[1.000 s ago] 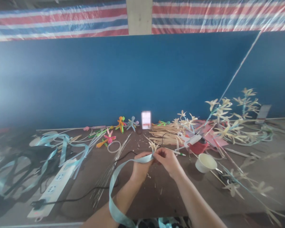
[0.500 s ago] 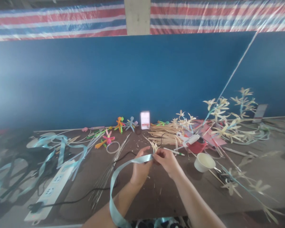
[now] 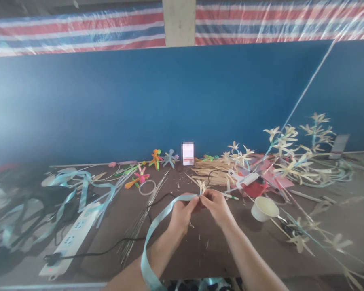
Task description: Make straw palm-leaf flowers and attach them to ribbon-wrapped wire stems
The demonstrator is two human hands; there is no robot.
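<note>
My left hand [image 3: 183,211] is closed on a light blue ribbon [image 3: 157,221] near the middle of the table. The ribbon arcs left over my left wrist and hangs down toward the front edge. My right hand [image 3: 216,204] meets the left with thumb and fingers pinched at the base of a small cream flower [image 3: 201,186], whose petals stick up between the fingertips. The ribbon's end meets the flower's base, mostly hidden by my fingers.
Thin wires [image 3: 144,216] and a power strip [image 3: 73,238] lie left. Dried strips [image 3: 214,171] are behind my hands. A white cup [image 3: 264,209], a glue gun [image 3: 245,180] and finished flower stems [image 3: 286,141] stand or lie right. Small colourful figures [image 3: 155,159] line the back.
My left hand has turned, its fingers now folded in and its thumb against the ribbon near the flower. The whole view has shifted slightly, moving the scene to the right.
</note>
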